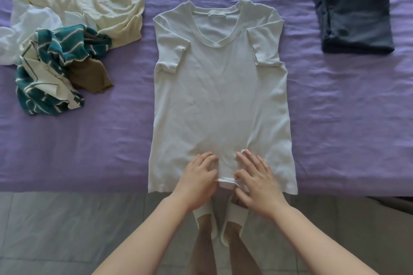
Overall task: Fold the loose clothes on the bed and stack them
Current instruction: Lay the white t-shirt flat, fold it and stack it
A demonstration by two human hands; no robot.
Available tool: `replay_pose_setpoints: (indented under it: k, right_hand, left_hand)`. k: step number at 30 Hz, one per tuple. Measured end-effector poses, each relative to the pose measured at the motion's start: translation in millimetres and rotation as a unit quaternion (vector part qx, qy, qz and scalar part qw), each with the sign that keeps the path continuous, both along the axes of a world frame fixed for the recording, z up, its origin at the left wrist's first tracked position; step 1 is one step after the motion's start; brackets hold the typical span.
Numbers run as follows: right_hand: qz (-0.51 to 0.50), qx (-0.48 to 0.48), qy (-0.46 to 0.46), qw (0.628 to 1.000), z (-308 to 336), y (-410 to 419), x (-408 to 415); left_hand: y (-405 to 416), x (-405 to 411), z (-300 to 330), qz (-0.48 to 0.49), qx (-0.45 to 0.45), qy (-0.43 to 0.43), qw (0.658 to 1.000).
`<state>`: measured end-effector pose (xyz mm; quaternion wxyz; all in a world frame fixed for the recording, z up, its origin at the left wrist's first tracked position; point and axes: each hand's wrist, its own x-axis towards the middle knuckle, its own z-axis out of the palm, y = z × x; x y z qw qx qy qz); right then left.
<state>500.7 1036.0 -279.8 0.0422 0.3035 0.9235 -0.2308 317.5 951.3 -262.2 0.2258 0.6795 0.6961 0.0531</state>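
White tee [220, 96] flat at bed [335, 96] centre, sleeves folded in; left hand [197, 177] & right hand [257, 176] pinch its near hem, w/ loose clothes [67, 40] far left, folded dark stack [354, 10] far right.

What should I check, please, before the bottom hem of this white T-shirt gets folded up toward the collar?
1. White T-shirt lies flat, front up: ok.
2. Both sleeves folded inward: ok.
3. Left hand and right hand on the hem: ok.
4. Hem grip secure: cannot tell.
5. Bed bare beside the shirt: ok.
6. Folded dark garment ready as a stack: ok.
7. Loose pile clear of the shirt: ok.
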Motion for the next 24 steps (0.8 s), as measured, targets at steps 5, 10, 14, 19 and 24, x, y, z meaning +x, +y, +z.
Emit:
replay_pose_setpoints:
  k: [5, 10, 14, 19, 24]
  right_hand:
    - [0.008, -0.039, -0.049, 0.998, 0, -2, -3]
    - [-0.1, -0.126, 0.059, 0.985, 16, 9, -12]
    - [-0.241, -0.293, 0.101, 0.92, 38, 38, -11]
    - [-0.207, -0.28, 0.064, 0.935, 56, 86, -28]
    - [-0.203, -0.257, 0.035, 0.944, 70, 134, -57]
  left_hand:
    - [9, -10, 0, 0.068, -0.066, -0.087, 0.992]
    - [23, -22, 15, 0.144, -0.117, -0.177, 0.967]
    - [32, -31, 29, 0.257, -0.164, -0.241, 0.921]
    - [62, -39, 38, 0.213, -0.184, -0.194, 0.94]
    - [97, -67, 42, 0.186, -0.216, -0.137, 0.949]
